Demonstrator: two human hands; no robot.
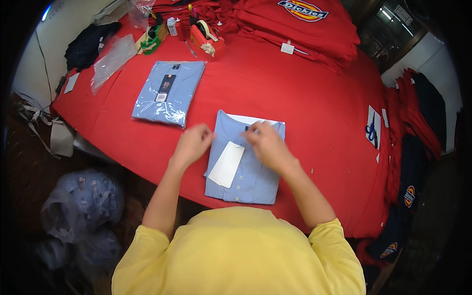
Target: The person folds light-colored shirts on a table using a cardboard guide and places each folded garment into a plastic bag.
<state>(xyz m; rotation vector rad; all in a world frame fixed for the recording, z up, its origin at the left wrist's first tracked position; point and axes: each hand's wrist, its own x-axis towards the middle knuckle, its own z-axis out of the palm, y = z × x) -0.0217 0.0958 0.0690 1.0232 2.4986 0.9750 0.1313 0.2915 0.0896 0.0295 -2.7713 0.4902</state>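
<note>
A folded light blue shirt (pixel 260 177) with a buttoned front lies before me on the red cloth-covered table. White hang tags (pixel 226 165) rest on its chest, and a white sheet (pixel 251 119) shows behind its neckline. My left hand (pixel 195 141) is by the shirt's left edge, fingers curled together. On the other side of the neck, my right hand (pixel 266 145) hovers over the shirt, fingertips drawn together near the dark neck label. Both hands are slightly blurred, and whatever lies between the fingertips is too small to make out.
A bagged blue shirt (pixel 169 93) lies to the left. Tape dispensers (pixel 206 39) and a clear plastic bag (pixel 114 60) are at the back. Red garments (pixel 300 37) are piled far right. Blue scissors (pixel 371 129) lie at the right edge; bagged clothes (pixel 93 194) sit lower left.
</note>
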